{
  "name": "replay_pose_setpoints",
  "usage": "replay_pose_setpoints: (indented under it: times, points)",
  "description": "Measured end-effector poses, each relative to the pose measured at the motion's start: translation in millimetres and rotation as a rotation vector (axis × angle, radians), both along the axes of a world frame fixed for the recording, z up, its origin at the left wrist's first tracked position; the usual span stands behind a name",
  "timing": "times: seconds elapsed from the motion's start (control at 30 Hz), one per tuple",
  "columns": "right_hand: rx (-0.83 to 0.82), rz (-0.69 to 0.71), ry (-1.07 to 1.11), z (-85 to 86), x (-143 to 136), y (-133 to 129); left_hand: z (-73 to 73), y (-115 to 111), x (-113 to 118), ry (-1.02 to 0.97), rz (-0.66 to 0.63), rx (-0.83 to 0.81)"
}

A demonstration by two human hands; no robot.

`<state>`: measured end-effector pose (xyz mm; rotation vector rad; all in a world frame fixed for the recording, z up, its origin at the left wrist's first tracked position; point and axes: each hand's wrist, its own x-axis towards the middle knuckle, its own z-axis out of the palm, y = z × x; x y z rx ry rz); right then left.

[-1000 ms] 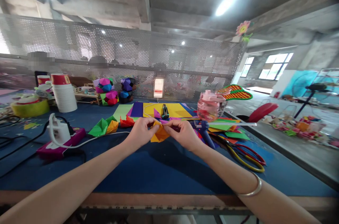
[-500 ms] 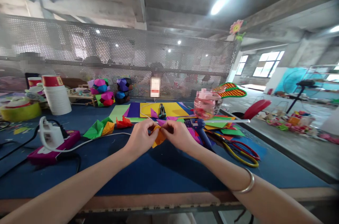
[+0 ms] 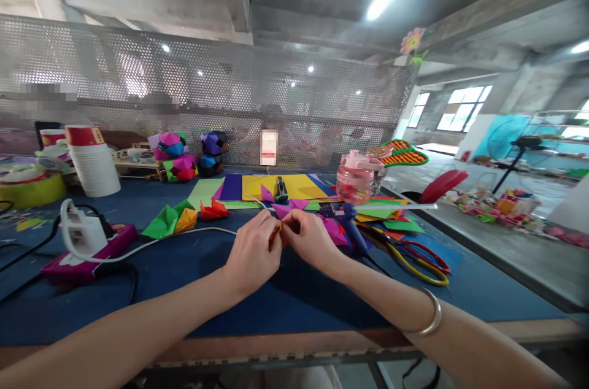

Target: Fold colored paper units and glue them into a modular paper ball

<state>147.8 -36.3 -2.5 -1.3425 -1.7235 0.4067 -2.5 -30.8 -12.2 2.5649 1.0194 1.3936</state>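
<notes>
The left hand (image 3: pixel 253 254) is curled nearly closed, its back to the camera, with the thumb and fingers pinching a small orange paper (image 3: pixel 278 230). The right hand (image 3: pixel 313 240) pinches the same paper from the other side, thumb against forefinger, the remaining fingers bent inward. The fingertips of both hands meet around the paper, above the blue table (image 3: pixel 322 309), and hide nearly all of it; its fold cannot be made out.

Taking the orange paper as the clock's centre, purple folded paper (image 3: pixel 291 208) lies just past the fingertips at twelve to one o'clock. A blue glue gun (image 3: pixel 350 228) lies near the right hand at three, with scissors (image 3: pixel 427 272) farther out, between three and four. Red folded paper (image 3: pixel 213 210) sits at ten, and green folded paper (image 3: pixel 164 221) beyond it, towards nine.
</notes>
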Motion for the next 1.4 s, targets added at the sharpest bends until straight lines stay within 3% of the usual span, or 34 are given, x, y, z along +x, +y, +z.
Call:
replay_pose_setpoints:
  times: [0.13, 0.27, 0.5, 0.6, 0.77, 0.93, 1.13, 1.27, 1.4]
  points:
    - [0.045, 0.081, 0.054, 7.6, 3, 8, 11.6, 17, -6, -0.133, -0.016, -0.102]
    - [-0.04, 0.177, 0.244, 12.4, 3, 12, 22.1, 32, -13, -0.254, 0.008, -0.242]
    - [-0.235, 0.293, 0.214, 2.8, -4, 7, 20.4, 39, -15, -0.351, 0.008, -0.311]
    - [-0.184, 0.262, 0.166, 0.5, 0, 11, 16.9, 41, -14, -0.371, -0.041, -0.336]
    - [0.037, 0.023, -0.08, 4.8, 12, 18, 10.6, 41, -10, -0.368, -0.149, -0.434]
    - [0.201, 0.013, -0.253, 6.2, 14, 15, 14.0, 32, -4, -0.403, -0.318, -0.776]
    - [0.199, 0.056, -0.239, 4.1, 14, 13, 22.5, 25, -4, -0.508, -0.36, -1.112]
    - [0.223, 0.058, -0.282, 5.0, 14, 11, 17.6, 26, -4, -0.485, -0.396, -1.129]
    - [0.385, 0.064, -0.457, 8.6, 13, 7, 8.7, 31, -3, -0.456, -0.388, -1.08]
